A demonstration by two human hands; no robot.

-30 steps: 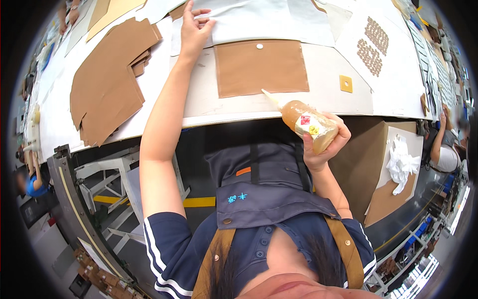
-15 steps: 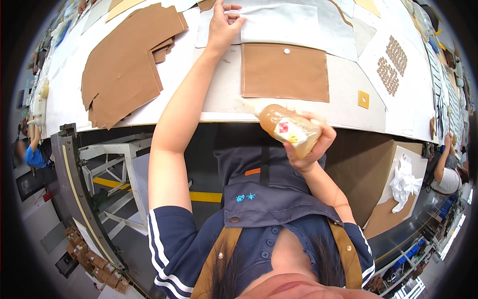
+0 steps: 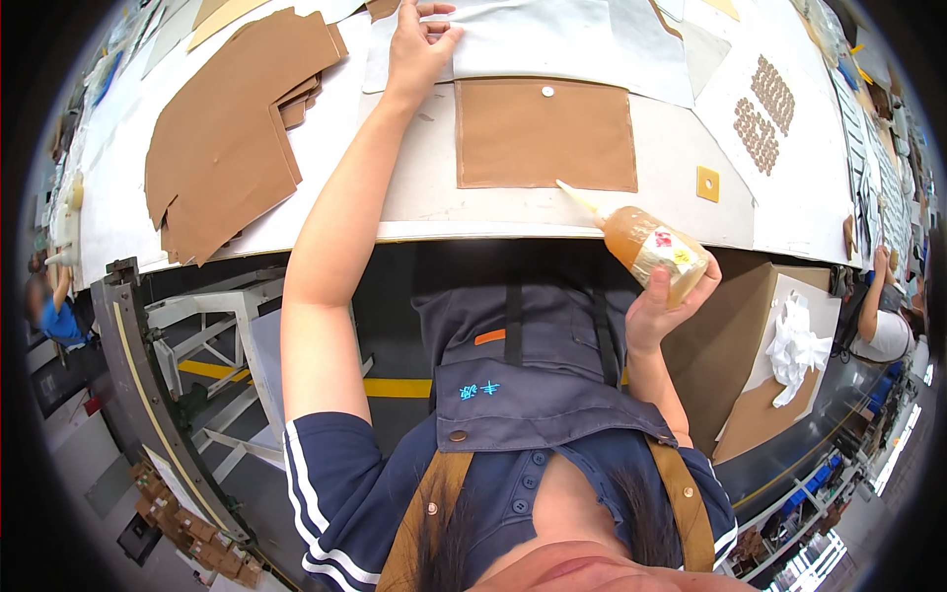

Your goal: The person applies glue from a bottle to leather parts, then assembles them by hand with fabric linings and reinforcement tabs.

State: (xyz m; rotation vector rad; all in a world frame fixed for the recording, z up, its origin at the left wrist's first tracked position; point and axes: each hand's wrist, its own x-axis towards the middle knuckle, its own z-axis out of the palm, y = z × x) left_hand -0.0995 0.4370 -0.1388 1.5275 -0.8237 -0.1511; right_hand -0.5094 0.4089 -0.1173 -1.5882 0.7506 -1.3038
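Observation:
In my right hand (image 3: 676,301) is a squeeze bottle (image 3: 641,247) of amber liquid, tilted, my fingers wrapped round its base. Its pale thin nozzle points up and left, near the lower edge of a brown rectangular leather-like panel (image 3: 547,133). A small white round dot (image 3: 547,92) sits close to the panel's top edge. Above the panel lies a large whitish sheet (image 3: 538,39), covering what is under it. My left hand (image 3: 422,44) rests at this sheet's left part, fingers slightly bent and apart.
Left on the table is a stack of brown cut pieces (image 3: 227,138). Rows of small brown pieces (image 3: 774,94) and a yellow square with a hole (image 3: 707,184) lie to the right. A cardboard box (image 3: 725,345) with crumpled white paper (image 3: 797,345) stands below the table's right side.
My right hand has moved right and slightly down with the bottle, whose nozzle now shows clearly by the panel. My left hand stays on the whitish sheet. The whole view has shifted a little.

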